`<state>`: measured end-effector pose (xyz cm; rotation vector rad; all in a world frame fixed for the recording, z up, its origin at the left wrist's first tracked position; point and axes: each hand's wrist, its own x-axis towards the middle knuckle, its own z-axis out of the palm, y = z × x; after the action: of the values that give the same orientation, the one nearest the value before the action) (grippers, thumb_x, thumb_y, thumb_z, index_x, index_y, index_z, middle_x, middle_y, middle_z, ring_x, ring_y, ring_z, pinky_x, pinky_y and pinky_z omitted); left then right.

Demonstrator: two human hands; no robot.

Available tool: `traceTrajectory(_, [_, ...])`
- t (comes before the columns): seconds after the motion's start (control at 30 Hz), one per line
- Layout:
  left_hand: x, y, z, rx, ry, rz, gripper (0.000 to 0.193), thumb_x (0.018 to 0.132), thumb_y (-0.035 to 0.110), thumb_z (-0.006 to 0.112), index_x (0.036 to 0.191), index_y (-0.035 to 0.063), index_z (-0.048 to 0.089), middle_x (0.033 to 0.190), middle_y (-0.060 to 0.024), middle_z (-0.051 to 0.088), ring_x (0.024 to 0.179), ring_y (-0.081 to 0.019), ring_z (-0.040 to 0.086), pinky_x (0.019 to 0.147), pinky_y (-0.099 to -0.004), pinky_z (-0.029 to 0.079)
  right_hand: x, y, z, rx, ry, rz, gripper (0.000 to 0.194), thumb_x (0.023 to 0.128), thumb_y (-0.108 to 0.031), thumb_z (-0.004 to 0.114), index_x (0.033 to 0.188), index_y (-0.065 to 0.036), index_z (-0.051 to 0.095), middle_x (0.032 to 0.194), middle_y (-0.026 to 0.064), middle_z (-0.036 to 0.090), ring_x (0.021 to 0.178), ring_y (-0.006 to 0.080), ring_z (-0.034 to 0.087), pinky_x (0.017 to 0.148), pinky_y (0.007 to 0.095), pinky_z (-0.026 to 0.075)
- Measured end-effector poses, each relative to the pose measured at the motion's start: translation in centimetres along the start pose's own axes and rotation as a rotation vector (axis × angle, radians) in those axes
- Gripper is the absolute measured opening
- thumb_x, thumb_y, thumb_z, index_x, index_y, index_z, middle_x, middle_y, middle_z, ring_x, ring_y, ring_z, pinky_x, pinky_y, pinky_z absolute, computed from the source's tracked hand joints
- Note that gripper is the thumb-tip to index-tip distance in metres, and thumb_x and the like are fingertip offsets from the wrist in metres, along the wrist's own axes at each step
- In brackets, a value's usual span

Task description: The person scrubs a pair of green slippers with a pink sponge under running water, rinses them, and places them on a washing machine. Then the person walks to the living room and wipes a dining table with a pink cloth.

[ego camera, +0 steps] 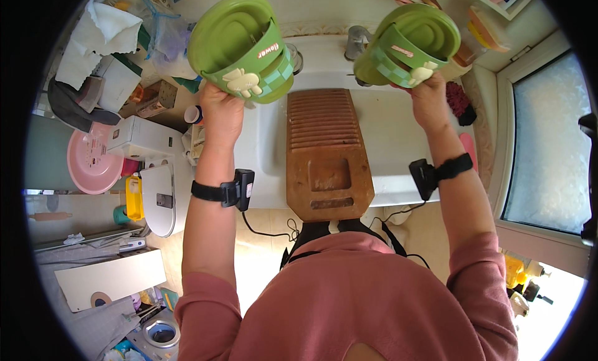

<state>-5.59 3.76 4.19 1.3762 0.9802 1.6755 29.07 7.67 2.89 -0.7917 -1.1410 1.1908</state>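
Observation:
My left hand (221, 109) grips a green slipper (232, 27) by its toe end, raised at the far left of the white sink (397, 122). A matching green slipper (430, 31) is held up at the right in my right hand (430, 99). Both slippers have checkered straps with cream-coloured figures and red labels bearing writing. My fingers are largely hidden beneath the slippers. Between my arms, a brown wooden washboard (329, 155) lies over the sink, its ridged part away from me and its near end by my body.
Behind the washboard stands a metal faucet (357, 42). To the left are a toilet (159, 200), a pink basin (96, 160) and a white box (145, 136). A frosted window (551, 141) is at the right, near a dark red scrubber (459, 99).

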Motion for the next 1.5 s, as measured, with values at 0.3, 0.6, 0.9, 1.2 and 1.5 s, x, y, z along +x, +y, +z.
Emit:
traceTrajectory(0.3, [1.5,-1.7,3.0,0.111,-0.031,-0.1,0.029,0.079,-0.005,0.071,0.106,0.003,0.064,0.105,-0.0036,0.069,0.095,-0.0105,0.062,0.088,-0.0281,0.05,0.3,2.1,0.0,-0.202,0.087,0.197,0.029,0.089,0.005,0.059,0.117,-0.004,0.058,0.108,0.0062,0.065,0.092,0.0151,0.065,0.069,0.0285,0.058])
traceTrajectory(0.6, [-0.3,-2.9,3.6,0.208,-0.098,-0.118,0.031,0.084,-0.003,0.068,0.113,0.0039,0.062,0.111,-0.0033,0.067,0.101,-0.0113,0.061,0.091,-0.0277,0.048,-1.6,3.0,1.0,-0.277,-0.035,0.153,0.034,0.091,0.006,0.056,0.124,-0.002,0.053,0.113,0.0091,0.064,0.098,0.0196,0.065,0.075,0.0332,0.06])
traceTrajectory(0.9, [-1.9,-2.9,4.9,0.082,-0.074,-0.141,0.027,0.083,-0.007,0.066,0.107,0.0033,0.064,0.107,-0.0032,0.068,0.096,-0.0111,0.062,0.087,-0.0269,0.05,-2.6,2.4,1.7,-0.181,-0.044,0.174,0.027,0.089,0.006,0.058,0.113,-0.005,0.058,0.101,0.0037,0.067,0.086,0.0117,0.063,0.07,0.0273,0.054])
traceTrajectory(1.2, [-1.5,-1.4,5.5,0.122,-0.096,-0.095,0.022,0.085,-0.007,0.063,0.104,0.0041,0.064,0.099,-0.0035,0.068,0.085,-0.0116,0.064,0.078,-0.0269,0.053,-2.8,1.1,2.8,-0.132,-0.09,0.156,0.023,0.086,0.009,0.059,0.104,-0.006,0.061,0.095,0.0009,0.067,0.079,0.0081,0.058,0.066,0.0252,0.049])
traceTrajectory(1.5, [-1.7,-0.9,5.7,0.054,-0.084,-0.085,0.024,0.084,-0.006,0.067,0.105,0.0041,0.063,0.1,-0.0043,0.068,0.086,-0.0122,0.064,0.078,-0.027,0.053,-2.4,1.0,3.1,-0.107,-0.102,0.15,0.024,0.085,0.01,0.059,0.105,-0.005,0.062,0.094,0.0009,0.068,0.08,0.0081,0.059,0.067,0.0252,0.049])
